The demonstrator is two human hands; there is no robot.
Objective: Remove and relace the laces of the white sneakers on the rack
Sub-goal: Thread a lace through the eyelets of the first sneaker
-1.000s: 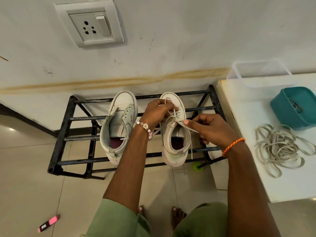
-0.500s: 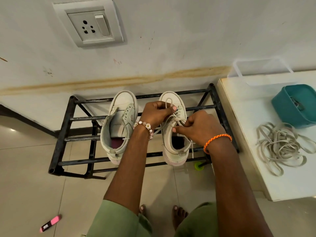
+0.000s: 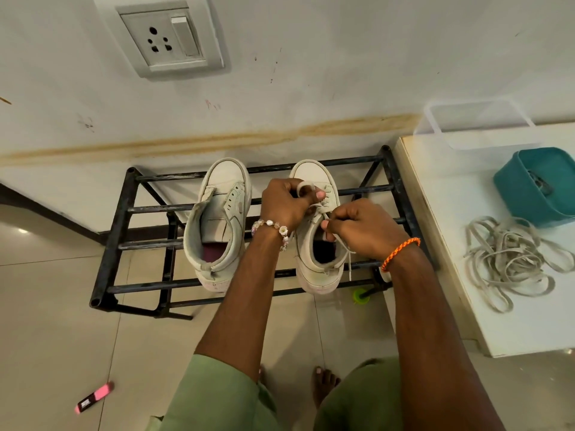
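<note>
Two white sneakers sit on your black shoe rack [image 3: 118,231]: the left sneaker [image 3: 217,225] is unlaced. Over the right sneaker [image 3: 317,272], your left hand [image 3: 284,203] and right hand [image 3: 362,225] both pinch its lace [image 3: 319,208]. A loose lace pile [image 3: 513,259] lies on the white table [image 3: 451,188].

Both hands, left [image 3: 284,203] and right [image 3: 361,227], reach forward, fingers curled, pinching.

A white wall [image 3: 311,73] carries a grey socket plate [image 3: 161,37] and a long brown stain [image 3: 217,141]. On the white bench [image 3: 466,306] sit a teal tub [image 3: 535,188] and a clear box [image 3: 476,122]. A pink marker [image 3: 94,397] lies on the tiled floor [image 3: 46,337].
</note>
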